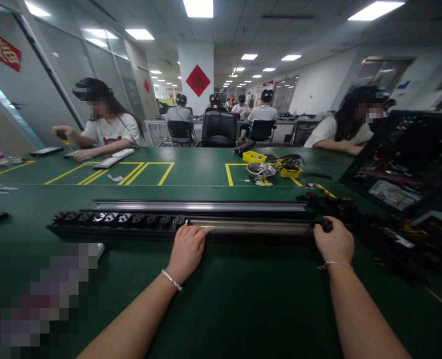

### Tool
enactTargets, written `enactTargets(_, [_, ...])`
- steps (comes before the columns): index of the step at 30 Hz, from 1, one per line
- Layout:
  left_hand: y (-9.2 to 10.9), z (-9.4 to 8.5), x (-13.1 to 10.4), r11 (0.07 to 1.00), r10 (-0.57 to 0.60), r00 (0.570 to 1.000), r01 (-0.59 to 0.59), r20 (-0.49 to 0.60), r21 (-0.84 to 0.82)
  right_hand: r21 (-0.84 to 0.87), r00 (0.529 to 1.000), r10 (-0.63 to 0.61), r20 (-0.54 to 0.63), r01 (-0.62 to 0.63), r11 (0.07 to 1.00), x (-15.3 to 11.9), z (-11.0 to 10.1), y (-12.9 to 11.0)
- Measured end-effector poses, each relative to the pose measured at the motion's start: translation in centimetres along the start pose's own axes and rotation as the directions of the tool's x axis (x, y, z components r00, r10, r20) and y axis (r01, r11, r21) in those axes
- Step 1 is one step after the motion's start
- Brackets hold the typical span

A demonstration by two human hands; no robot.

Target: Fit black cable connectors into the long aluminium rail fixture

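A long black rail [250, 240] with a metallic inner channel lies crosswise before me. Black socket modules [139, 219] fill its left part in a row. My left hand [188, 249] rests palm down at the last module of that row, thumb stretched right along the channel and its other fingertips partly hidden. At the rail's right end, my right hand [335, 242] is closed around a small black socket module [327, 226], mostly covered by the fingers. Behind lies a second long rail strip [206, 206], parallel to the first.
A dark heap of black parts [385, 239] lies right, beside a large black open case [403, 164]. Farther back are a metal bowl [261, 171] and a yellow bin [254, 157]. Co-workers sit across the green table [243, 299]. A blurred-out object [45, 299] lies front left.
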State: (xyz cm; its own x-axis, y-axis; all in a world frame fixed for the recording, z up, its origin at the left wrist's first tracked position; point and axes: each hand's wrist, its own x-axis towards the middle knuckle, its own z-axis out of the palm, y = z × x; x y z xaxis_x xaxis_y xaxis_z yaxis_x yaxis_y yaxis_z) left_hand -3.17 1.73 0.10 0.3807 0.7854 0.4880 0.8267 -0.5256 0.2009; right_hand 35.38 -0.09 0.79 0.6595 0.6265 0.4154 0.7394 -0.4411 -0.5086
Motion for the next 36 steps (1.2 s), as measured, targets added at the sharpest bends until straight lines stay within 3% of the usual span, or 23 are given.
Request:
enactTargets(12, [0.1, 0.0, 0.0, 1.000, 0.000, 1.000, 0.000, -0.002, 0.014, 0.042, 0.998, 0.065, -0.007, -0.064, 0.997, 0.3, 0.2, 0.7])
enactTargets(36, [0.1, 0.0, 0.0, 1.000, -0.001, 1.000, 0.001, 0.001, -0.003, 0.060, 0.966, 0.258, 0.014, -0.258, 0.964, 0.6, -1.3, 0.6])
